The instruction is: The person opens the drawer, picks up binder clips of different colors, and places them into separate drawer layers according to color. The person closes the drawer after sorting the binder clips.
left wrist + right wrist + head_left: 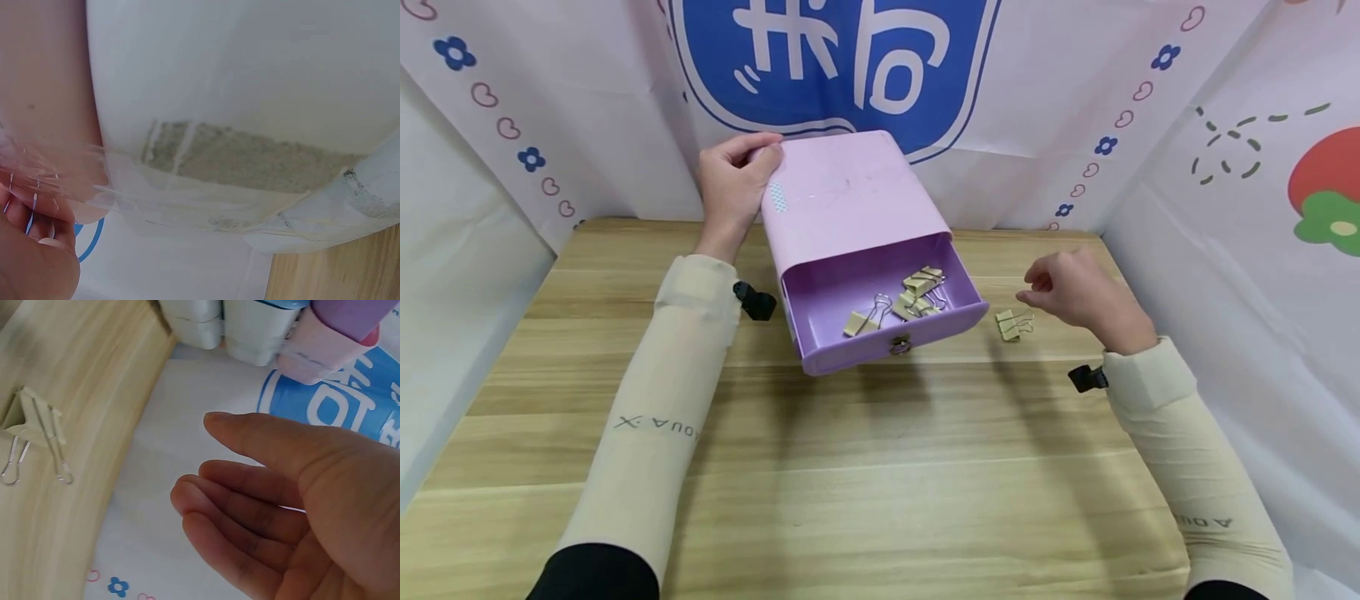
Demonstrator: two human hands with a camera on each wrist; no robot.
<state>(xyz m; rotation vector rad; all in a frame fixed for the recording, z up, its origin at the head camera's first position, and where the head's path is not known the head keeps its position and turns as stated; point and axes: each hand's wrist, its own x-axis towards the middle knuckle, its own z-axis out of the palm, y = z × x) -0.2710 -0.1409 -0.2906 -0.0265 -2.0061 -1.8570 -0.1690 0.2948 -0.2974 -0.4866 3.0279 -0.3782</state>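
A pink storage case [857, 196] with its purple drawer [891, 340] pulled out stands in the middle of the head view. Several cream binder clips [917, 296] lie in the drawer. My left hand [733, 183] grips the case at its far left corner; part of the fingers is hidden behind it. To the right of the drawer, another binder clip [1009, 326] lies on the table, its wire handles raised. Just beyond it hovers my right hand [1078, 296], holding nothing. In the right wrist view its fingers [244, 506] are loosely bent and apart from the thumb.
Under the pink case are white tiers [256, 331] of the same unit, seen in the right wrist view. The wooden table [880, 500] ends at a printed cloth backdrop [1022, 192], with white side walls left and right. A small metal knob [900, 344] marks the drawer front.
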